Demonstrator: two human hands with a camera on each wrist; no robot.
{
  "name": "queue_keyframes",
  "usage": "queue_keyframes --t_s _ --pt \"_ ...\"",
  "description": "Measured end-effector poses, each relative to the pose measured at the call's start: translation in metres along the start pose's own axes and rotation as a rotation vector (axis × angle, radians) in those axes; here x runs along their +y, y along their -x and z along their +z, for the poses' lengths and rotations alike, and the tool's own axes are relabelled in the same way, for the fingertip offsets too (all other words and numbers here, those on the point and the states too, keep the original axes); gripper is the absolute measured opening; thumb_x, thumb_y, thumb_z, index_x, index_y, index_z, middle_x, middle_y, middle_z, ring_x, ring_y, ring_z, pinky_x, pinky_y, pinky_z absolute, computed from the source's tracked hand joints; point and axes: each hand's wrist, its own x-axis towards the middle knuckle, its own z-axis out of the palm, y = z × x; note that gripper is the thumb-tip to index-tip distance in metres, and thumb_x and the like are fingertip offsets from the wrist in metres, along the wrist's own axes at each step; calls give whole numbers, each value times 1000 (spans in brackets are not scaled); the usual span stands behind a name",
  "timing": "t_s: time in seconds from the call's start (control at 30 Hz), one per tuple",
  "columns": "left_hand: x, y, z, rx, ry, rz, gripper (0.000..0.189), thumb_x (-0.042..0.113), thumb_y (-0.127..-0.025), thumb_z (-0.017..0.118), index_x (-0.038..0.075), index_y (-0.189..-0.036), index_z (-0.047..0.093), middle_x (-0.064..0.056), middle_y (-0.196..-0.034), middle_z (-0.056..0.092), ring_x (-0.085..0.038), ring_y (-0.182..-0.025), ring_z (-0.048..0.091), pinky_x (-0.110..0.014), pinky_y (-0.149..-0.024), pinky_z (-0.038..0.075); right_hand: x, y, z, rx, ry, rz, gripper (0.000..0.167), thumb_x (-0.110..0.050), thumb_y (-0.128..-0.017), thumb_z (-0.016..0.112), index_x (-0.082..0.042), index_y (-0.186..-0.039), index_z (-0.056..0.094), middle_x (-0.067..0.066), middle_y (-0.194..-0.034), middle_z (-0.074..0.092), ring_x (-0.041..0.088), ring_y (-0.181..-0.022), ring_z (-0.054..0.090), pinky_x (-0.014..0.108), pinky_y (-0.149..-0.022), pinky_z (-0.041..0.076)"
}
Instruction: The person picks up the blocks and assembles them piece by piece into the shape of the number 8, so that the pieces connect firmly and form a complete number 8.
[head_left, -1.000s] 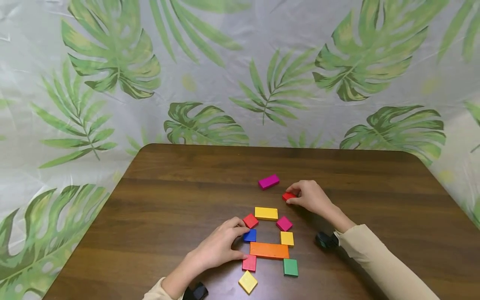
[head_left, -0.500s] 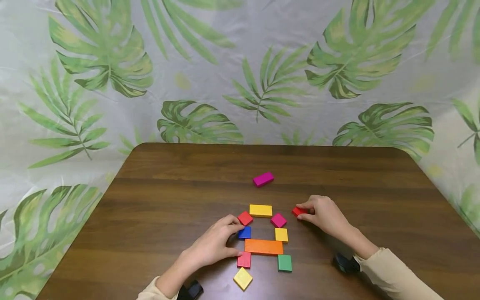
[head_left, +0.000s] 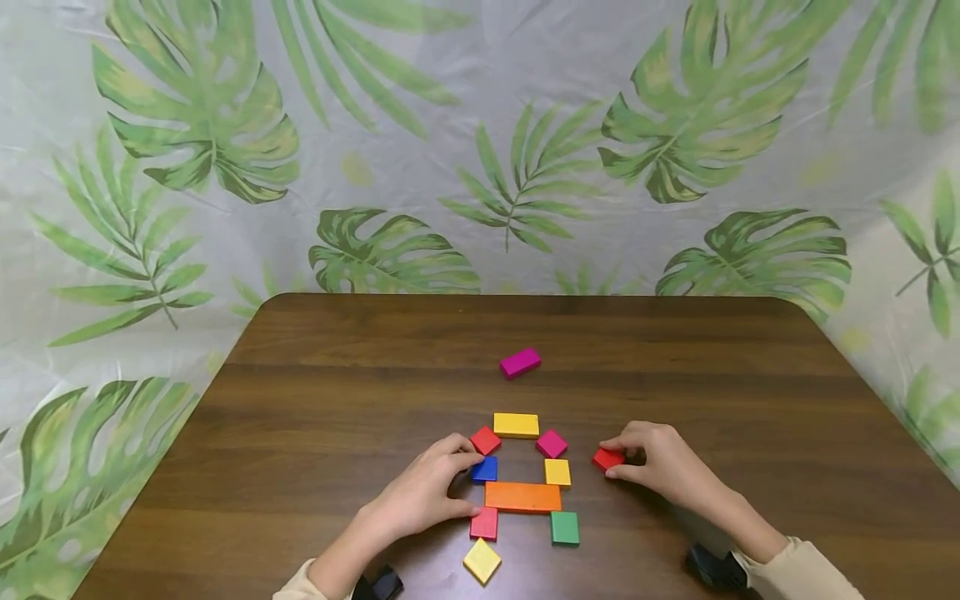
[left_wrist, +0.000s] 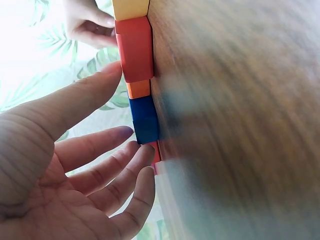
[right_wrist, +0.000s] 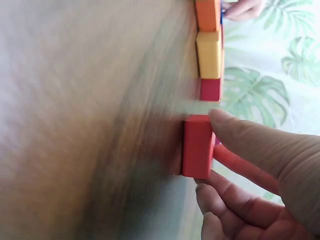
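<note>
My right hand (head_left: 663, 462) pinches a small red block (head_left: 608, 459) between thumb and fingers, right of the block arrangement. In the right wrist view that red block (right_wrist: 197, 146) is on or just above the wood. My left hand (head_left: 427, 487) lies along the arrangement's left side, fingers spread and loosely bent. Its thumb touches a pinkish-red block (head_left: 483, 524), and its fingertips are at a blue block (head_left: 485, 468). Between the two sides lies a long orange block (head_left: 522, 497). A yellow square block (head_left: 557, 472) and a green block (head_left: 565, 528) are on its right.
Atop the arrangement sit a yellow bar (head_left: 516, 425), a red block (head_left: 486, 440) and a magenta block (head_left: 552, 443). A yellow block (head_left: 482, 561) lies cornerwise at the front. Farther back rests a magenta bar (head_left: 520, 363). A leaf-patterned curtain (head_left: 525, 167) hangs behind the table (head_left: 337, 375).
My right hand has come nearer and to the right with the red block, away from the magenta bar. The left hand has stayed by the blue and pinkish-red blocks.
</note>
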Motion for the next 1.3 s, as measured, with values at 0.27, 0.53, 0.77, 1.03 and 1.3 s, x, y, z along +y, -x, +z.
queue_keyframes --t_s 0.27,0.53,0.77,1.03,1.3 --pt "1 0 0 9 19 20 53 25 -75 78 3 -120 62 -1 -114 55 -14 -103 54 -33 -94 48 -8 24 3 -4 6 -23 28 -20 -72 79 -11 -98 75 -9 -83 68 0 -73 57 17 -62 48" --pt "0 0 -2 12 23 17 53 26 -75 78 3 -120 62 -1 -113 55 -13 -102 53 -33 -93 47 -19 39 6 26 6 -73 25 -21 -72 79 -13 -95 76 -11 -85 67 3 -77 60 19 -64 52" --pt "1 -1 0 1 23 6 53 27 -75 78 4 -121 62 -1 -113 55 -13 -102 53 -33 -93 48 -19 48 12 63 -91 -189 23 -19 -70 80 -12 -92 75 -9 -84 68 0 -75 58 16 -63 50" --pt "1 0 0 -3 13 6 53 27 -76 78 4 -121 62 -2 -114 55 -14 -102 53 -33 -93 48 -22 56 16 34 -144 -233 23 -23 -72 80 -20 -91 69 -12 -86 65 -2 -74 53 14 -63 48" --pt "0 -2 0 -7 3 4 54 29 -76 77 4 -121 62 -2 -115 55 -14 -103 53 -33 -93 47 -34 63 24 6 -155 -335 27 -24 -71 80 -24 -92 63 -16 -85 60 -3 -76 51 12 -66 45"
